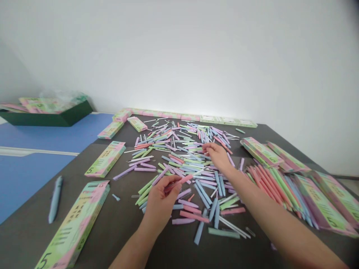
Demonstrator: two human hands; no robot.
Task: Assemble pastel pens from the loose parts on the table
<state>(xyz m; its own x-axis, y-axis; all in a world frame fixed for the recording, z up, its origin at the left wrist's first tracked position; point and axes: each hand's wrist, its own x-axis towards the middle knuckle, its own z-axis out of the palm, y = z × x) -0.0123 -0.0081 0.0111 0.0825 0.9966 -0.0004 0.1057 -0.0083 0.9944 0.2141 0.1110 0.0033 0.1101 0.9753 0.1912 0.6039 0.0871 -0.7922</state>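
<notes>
A pink pen barrel is pinched between the thumb and fingers of my left hand, low over the near side of the pile. Past its far end is a pale, thin piece; I cannot tell whether the two are joined. My right hand reaches over the middle of the pile, fingers pointing left, slightly bent and apart, with nothing visible in them. Around both hands lie loose pen parts in blue, green, purple and pink, such as a blue barrel. White refills are scattered among them.
Assembled-looking pens lie in colour rows at right, beside filled packs. Printed boxes line the left and back edges. One blue pen lies at far left. A dark green tray with boxes stands on a blue surface.
</notes>
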